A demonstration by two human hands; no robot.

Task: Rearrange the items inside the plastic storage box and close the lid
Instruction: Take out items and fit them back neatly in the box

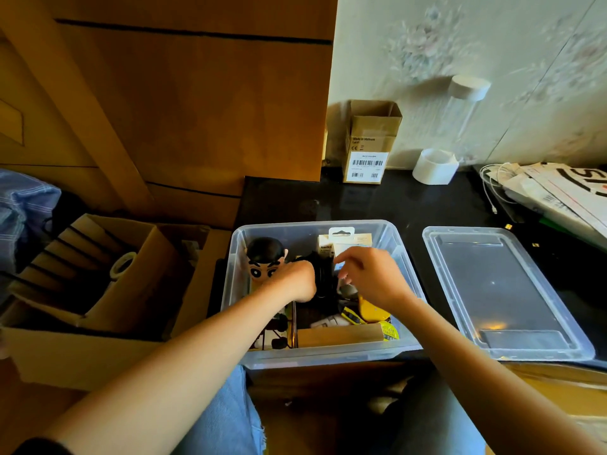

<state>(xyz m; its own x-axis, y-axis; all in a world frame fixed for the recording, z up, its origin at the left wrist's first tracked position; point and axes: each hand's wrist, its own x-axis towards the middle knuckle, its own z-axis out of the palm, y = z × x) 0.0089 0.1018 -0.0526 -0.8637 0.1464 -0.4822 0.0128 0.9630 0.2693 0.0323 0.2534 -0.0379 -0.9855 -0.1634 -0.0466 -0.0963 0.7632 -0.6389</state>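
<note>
both hands work inside the box (315, 354). left hand (295, 279) curls onto a black bundle (323, 274) just past its fingers; whether it grips, i cannot tell. right hand (371, 274) hangs loosely curled, holding nothing. the lid (499, 290), light and flexible, lies rightward; take its rim.
</note>
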